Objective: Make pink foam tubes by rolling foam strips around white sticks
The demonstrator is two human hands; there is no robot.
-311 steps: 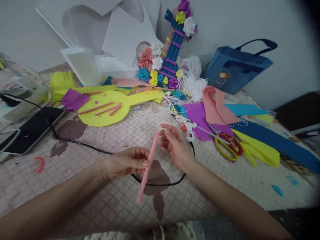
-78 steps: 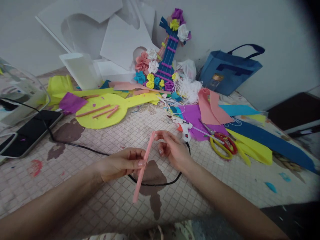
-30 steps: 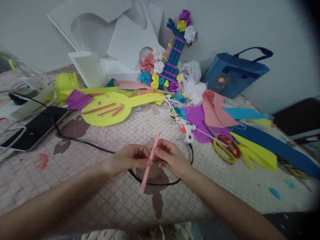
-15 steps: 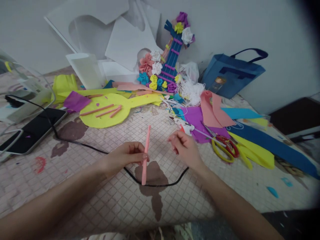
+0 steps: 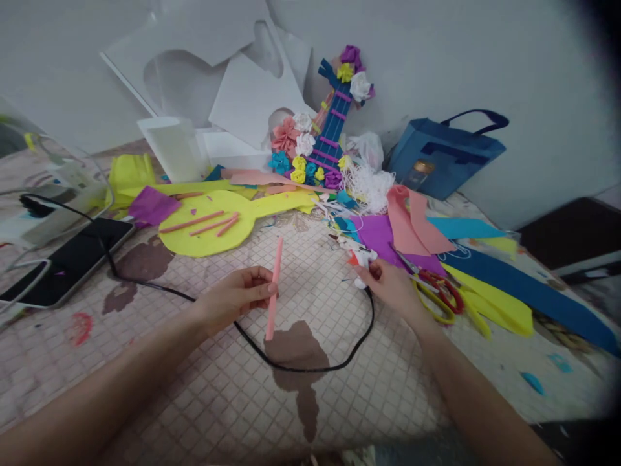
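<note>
My left hand (image 5: 245,294) pinches a pink rolled paper stick (image 5: 274,294) between thumb and fingers, the stick standing nearly upright above the table. My right hand (image 5: 391,285) is closed at the handle of a white hot glue gun (image 5: 361,255) with an orange trigger, its nozzle pointing to the upper left. A black cord (image 5: 310,369) runs from the gun's handle across the table. Ahead of my left hand lies a yellow guitar-shaped cutout (image 5: 208,243), with several pink paper rolls (image 5: 191,221) on it.
Red- and yellow-handled scissors (image 5: 441,291) lie right of my right hand among coloured paper strips (image 5: 533,285). A flower-covered blue paper guitar (image 5: 332,129) leans at the back beside a blue bag (image 5: 444,155). A phone (image 5: 72,259) and power strip (image 5: 58,207) are at left.
My right hand has moved right and closed on the glue gun's handle, which has shifted slightly. My left hand still holds the pink paper stick, now a little farther left.
</note>
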